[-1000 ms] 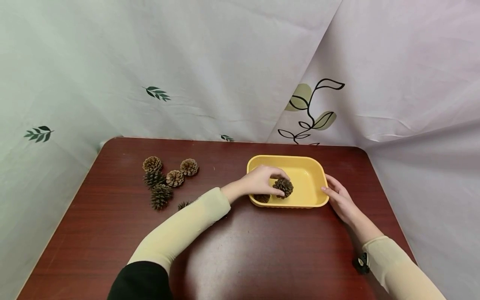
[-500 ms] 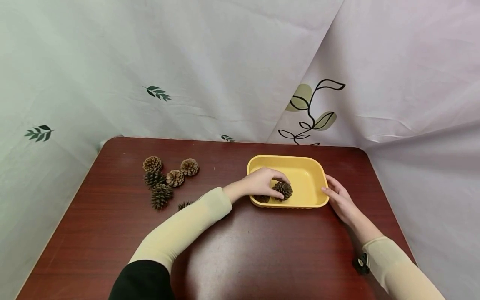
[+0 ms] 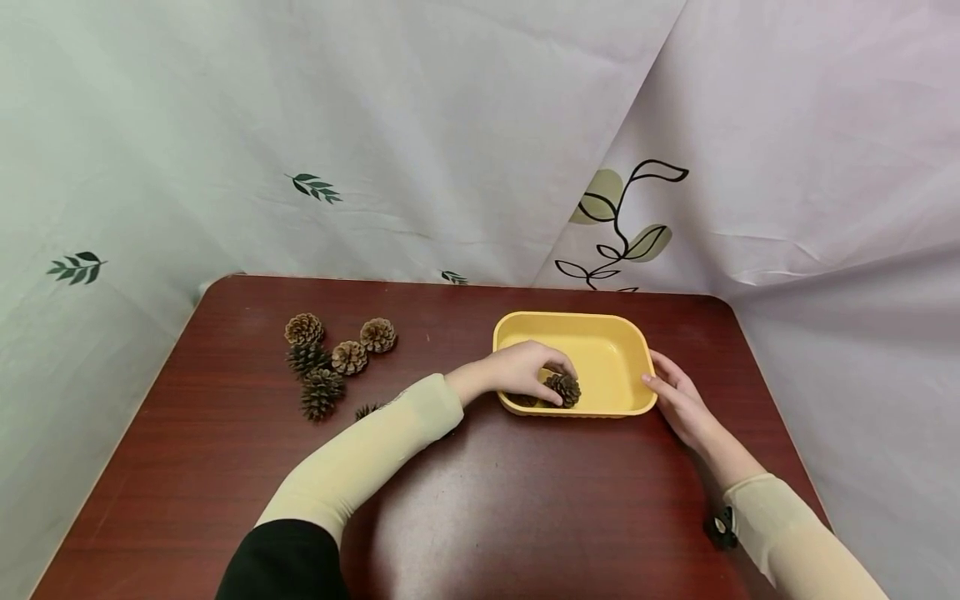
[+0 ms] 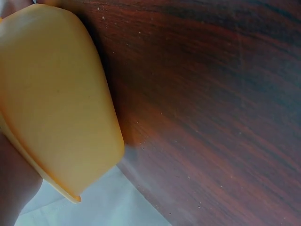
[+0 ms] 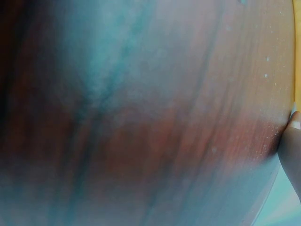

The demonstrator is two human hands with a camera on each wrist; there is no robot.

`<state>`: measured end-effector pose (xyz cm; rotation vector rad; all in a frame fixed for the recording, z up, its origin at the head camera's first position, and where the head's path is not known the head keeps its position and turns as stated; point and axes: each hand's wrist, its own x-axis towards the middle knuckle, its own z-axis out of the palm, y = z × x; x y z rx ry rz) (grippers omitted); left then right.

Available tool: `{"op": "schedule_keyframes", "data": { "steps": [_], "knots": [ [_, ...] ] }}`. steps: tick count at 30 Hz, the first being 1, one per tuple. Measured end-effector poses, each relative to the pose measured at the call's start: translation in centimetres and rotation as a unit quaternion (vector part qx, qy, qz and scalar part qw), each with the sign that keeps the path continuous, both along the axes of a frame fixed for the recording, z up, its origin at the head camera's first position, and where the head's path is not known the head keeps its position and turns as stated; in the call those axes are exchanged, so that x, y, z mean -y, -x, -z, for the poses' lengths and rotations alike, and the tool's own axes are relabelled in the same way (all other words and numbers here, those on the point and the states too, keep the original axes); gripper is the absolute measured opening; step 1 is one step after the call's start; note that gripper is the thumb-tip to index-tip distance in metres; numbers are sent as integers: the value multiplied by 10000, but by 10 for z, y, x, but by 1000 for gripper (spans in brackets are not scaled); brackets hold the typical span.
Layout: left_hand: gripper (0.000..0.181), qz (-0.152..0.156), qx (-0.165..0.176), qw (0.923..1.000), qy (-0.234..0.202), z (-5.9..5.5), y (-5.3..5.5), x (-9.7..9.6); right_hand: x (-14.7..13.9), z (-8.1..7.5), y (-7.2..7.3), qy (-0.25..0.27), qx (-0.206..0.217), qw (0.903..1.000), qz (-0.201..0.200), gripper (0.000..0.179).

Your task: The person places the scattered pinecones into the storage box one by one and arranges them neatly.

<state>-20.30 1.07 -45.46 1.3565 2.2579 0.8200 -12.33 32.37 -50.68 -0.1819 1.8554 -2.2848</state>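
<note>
In the head view my left hand (image 3: 525, 367) reaches over the left rim of a yellow plastic tub (image 3: 615, 350). Thumb and fingers pinch a brown pinecone (image 3: 566, 390) low inside it, by the near wall. Another pinecone (image 3: 527, 401) sits in the near left corner, mostly hidden beneath the hand. My right hand (image 3: 681, 402) grips the tub's right end, thumb at the rim and fingers against the outside. The left wrist view has the tub's outer wall (image 4: 56, 94); in the right wrist view only a strip of the tub (image 5: 297, 52) and a bit of hand show.
On the left of the dark red table (image 3: 480, 500) lie several pinecones (image 3: 349, 357) in a loose cluster. One more pinecone (image 3: 367, 411) is partly hidden behind my left sleeve. White cloth (image 3: 375, 125) with leaf prints hangs behind the table's far edge.
My left hand has sunk a little toward the tub's near wall, taking the pinecone down with it. The corner pinecone is now more covered. My right hand stays in place.
</note>
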Motion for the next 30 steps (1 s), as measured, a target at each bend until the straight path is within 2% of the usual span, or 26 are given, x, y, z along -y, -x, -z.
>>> {"op": "schedule_keyframes", "data": {
  "steps": [12,22,30],
  "knots": [
    [37,266,-242,9988,341,-2,0,1,1,-1,-2,-92,29,10000,-3,39],
    [36,152,-218,9992,291,-1,0,0,-1,0,0,-71,23,10000,-6,40],
    [36,164,-425,9974,556,-4,-1,0,-1,-1,0,-98,46,9999,-1,40]
  ]
}}
